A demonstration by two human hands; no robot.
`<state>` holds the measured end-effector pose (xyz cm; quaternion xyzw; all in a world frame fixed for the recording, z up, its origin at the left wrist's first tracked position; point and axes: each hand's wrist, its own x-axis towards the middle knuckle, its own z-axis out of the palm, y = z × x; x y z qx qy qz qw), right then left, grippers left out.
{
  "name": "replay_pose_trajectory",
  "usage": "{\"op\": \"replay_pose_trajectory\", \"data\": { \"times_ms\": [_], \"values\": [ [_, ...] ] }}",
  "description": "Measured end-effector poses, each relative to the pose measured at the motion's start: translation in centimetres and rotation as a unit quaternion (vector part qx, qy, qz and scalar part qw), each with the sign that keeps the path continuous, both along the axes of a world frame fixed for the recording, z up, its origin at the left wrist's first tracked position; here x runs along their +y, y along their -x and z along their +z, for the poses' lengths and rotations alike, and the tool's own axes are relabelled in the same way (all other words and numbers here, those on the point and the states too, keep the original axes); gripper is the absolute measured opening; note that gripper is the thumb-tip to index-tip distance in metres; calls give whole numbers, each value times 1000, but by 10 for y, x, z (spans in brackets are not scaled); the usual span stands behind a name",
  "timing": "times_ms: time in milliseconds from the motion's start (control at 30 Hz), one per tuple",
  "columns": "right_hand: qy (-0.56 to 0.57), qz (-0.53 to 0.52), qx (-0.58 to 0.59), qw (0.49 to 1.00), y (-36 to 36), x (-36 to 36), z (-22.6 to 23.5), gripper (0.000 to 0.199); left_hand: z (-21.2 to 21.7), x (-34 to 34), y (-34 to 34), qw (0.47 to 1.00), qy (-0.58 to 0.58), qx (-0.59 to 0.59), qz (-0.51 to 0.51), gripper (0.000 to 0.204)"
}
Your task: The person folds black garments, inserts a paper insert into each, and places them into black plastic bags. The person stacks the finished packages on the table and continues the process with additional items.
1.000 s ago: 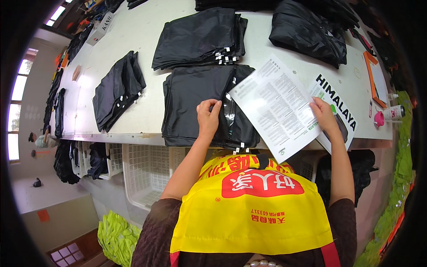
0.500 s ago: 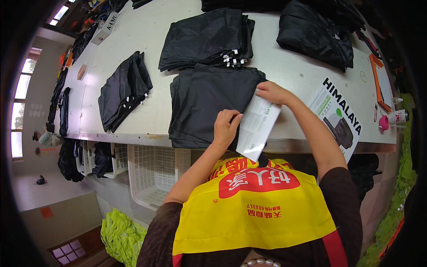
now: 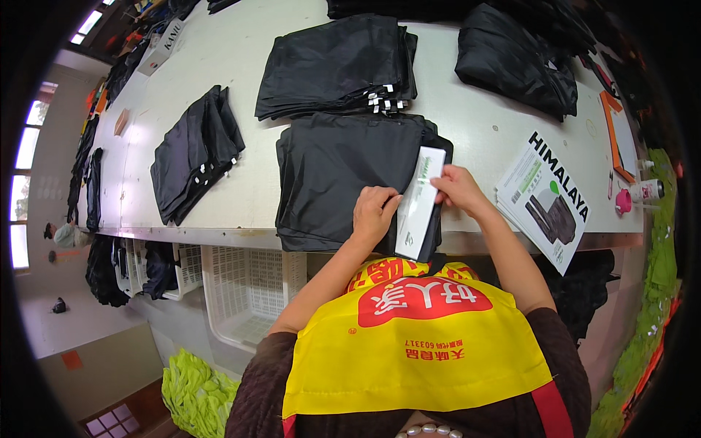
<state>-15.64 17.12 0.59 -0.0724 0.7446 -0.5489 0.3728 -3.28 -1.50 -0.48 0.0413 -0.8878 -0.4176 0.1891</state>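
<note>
A stack of folded black garments (image 3: 336,175) lies at the near edge of the table in front of me. On its right part is a narrow visible strip of a white printed sheet (image 3: 420,208), with black cloth showing on both sides of it. My right hand (image 3: 461,191) pinches the sheet's right edge. My left hand (image 3: 374,215) rests on the stack with curled fingers, thumb and forefinger closed on the cloth edge beside the sheet. Whether the sheet is folded or partly tucked under cloth, I cannot tell.
More printed sheets (image 3: 548,201) lie to the right on the white table (image 3: 252,164). Other black garment stacks stand behind (image 3: 328,66), at left (image 3: 197,157) and at far right (image 3: 515,62). A white plastic basket (image 3: 252,292) sits below the table edge.
The white sheet has shifted left onto the garments and shows as a narrower strip. My right hand has moved down along its edge; my left hand has barely moved.
</note>
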Motion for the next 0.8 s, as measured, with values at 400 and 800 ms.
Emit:
{"op": "replay_pose_trajectory", "data": {
  "times_ms": [400,800],
  "values": [
    [-206,401,334,828,-1,-30,16,38,-19,-8,11,983,148,-36,-108,54],
    [-111,155,531,825,-34,15,67,25,-14,-2,11,943,304,-70,-112,53]
  ]
}}
